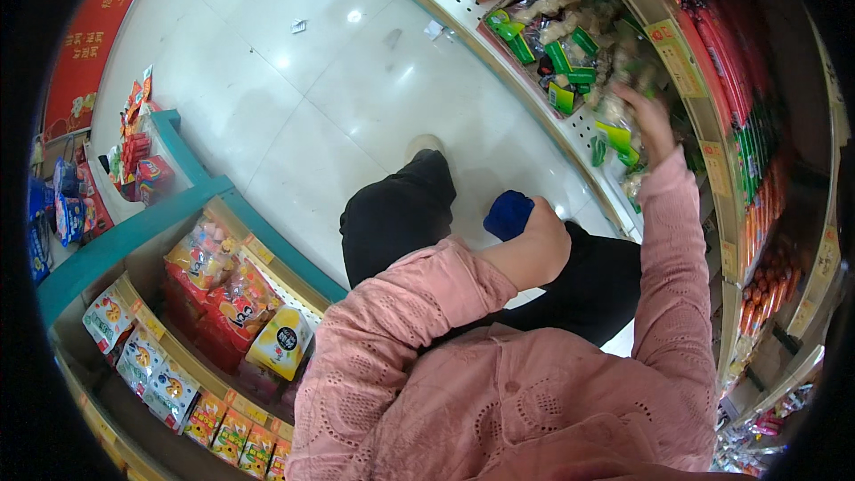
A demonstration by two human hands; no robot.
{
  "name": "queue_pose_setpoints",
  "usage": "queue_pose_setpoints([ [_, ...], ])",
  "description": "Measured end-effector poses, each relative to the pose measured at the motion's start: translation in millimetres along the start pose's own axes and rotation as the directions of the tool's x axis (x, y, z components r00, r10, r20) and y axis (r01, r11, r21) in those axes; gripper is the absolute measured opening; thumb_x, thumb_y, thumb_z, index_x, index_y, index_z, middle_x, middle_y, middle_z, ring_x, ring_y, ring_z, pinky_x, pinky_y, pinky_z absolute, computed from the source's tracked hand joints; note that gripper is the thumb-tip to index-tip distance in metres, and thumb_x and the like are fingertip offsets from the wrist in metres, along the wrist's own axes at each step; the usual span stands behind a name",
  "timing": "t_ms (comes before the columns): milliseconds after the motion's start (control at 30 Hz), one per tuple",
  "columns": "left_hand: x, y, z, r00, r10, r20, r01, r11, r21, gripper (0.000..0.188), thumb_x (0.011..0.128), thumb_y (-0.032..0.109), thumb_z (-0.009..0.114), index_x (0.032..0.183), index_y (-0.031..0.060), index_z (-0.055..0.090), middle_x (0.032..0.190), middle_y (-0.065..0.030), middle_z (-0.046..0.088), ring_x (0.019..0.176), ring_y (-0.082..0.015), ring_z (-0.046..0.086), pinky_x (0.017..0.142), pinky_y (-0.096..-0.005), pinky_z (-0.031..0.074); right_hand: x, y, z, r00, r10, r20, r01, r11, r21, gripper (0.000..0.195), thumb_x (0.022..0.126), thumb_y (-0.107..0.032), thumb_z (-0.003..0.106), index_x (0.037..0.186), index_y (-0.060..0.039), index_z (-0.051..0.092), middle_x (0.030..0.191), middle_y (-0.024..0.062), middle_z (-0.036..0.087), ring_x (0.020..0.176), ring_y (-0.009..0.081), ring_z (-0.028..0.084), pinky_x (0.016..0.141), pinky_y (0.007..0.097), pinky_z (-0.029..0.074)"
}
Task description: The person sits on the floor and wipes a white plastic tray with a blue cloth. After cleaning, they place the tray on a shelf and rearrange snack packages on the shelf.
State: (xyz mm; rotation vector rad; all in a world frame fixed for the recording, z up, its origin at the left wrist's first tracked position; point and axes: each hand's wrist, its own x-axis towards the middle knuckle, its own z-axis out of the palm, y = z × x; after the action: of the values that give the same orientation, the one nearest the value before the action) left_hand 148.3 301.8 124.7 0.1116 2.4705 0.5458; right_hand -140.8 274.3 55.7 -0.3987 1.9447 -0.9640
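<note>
My left hand [549, 240] is closed on a dark blue cloth [509, 215], held low in front of my knees. At the right, my right hand [646, 117] reaches over the bottom shelf, blurred, among small clear packets with green labels [568, 63]. Its fingertips are at a pale, clear-wrapped snack packet [611, 109]; whether they grip it I cannot tell. More green-labelled packets [618, 140] lie just beside the hand on the perforated white shelf [580, 130].
Higher shelves at the right hold red packets [725, 60] and wrapped sausage sticks [761, 287] behind a price-tag rail [678, 57]. A teal-edged shelf unit [133, 234] with bagged sweets [240, 307] stands at the left. Paper scraps [298, 26] lie on the tiled floor [267, 113].
</note>
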Motion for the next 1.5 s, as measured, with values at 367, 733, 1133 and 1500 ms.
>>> queue_pose_setpoints([
  [367, 6, 3, -3, 1.000, 0.003, 0.029, -0.003, 1.000, 0.002, 0.023, 0.082, 0.016, 0.062, 0.100, 0.0101, 0.074, 0.103, -0.0096, 0.070, 0.097, -0.0284, 0.064, 0.081, -0.0482, 0.040, -16, 187, -228, 0.952, -0.047, -0.302, 0.220, 0.791, 0.571, 0.034, 0.082, -0.025, 0.073, 0.109, -0.0056, 0.066, 0.101, 0.0082, 0.067, 0.091, 0.0227, 0.064, 0.088, 0.0366, 0.050],
  [733, 13, 2, 11, 0.997, -0.004, -0.080, 0.003, 1.000, -0.020, 0.022, 0.083, 0.016, 0.056, 0.094, 0.0080, 0.073, 0.098, -0.0104, 0.070, 0.094, -0.0286, 0.065, 0.082, -0.0481, 0.039, 43, 196, -245, 0.788, 0.058, -0.613, -0.262, 0.933, -0.248, 0.037, 0.082, -0.033, 0.070, 0.108, -0.0067, 0.063, 0.102, 0.0117, 0.065, 0.090, 0.0277, 0.063, 0.083, 0.0401, 0.052],
  [1133, 7, 0, 12, 0.991, 0.004, -0.135, -0.006, 1.000, -0.010, 0.025, 0.084, 0.016, 0.054, 0.099, 0.0056, 0.072, 0.099, -0.0136, 0.069, 0.096, -0.0323, 0.063, 0.085, -0.0527, 0.040, 66, 142, -184, 0.686, -0.362, -0.631, -0.344, 0.603, -0.720, 0.058, 0.082, -0.045, 0.067, 0.121, -0.0040, 0.057, 0.114, 0.0168, 0.063, 0.101, 0.0318, 0.061, 0.089, 0.0418, 0.049],
  [1500, 1, 0, 5, 0.999, -0.019, -0.045, 0.018, 1.000, -0.012, 0.026, 0.084, 0.017, 0.055, 0.100, 0.0084, 0.073, 0.103, -0.0102, 0.070, 0.098, -0.0293, 0.063, 0.085, -0.0541, 0.040, 153, -7, 40, 0.710, -0.663, -0.238, 0.189, 0.504, -0.843, 0.080, 0.078, -0.061, 0.065, 0.132, -0.0031, 0.051, 0.124, 0.0208, 0.061, 0.109, 0.0350, 0.061, 0.091, 0.0421, 0.048],
])
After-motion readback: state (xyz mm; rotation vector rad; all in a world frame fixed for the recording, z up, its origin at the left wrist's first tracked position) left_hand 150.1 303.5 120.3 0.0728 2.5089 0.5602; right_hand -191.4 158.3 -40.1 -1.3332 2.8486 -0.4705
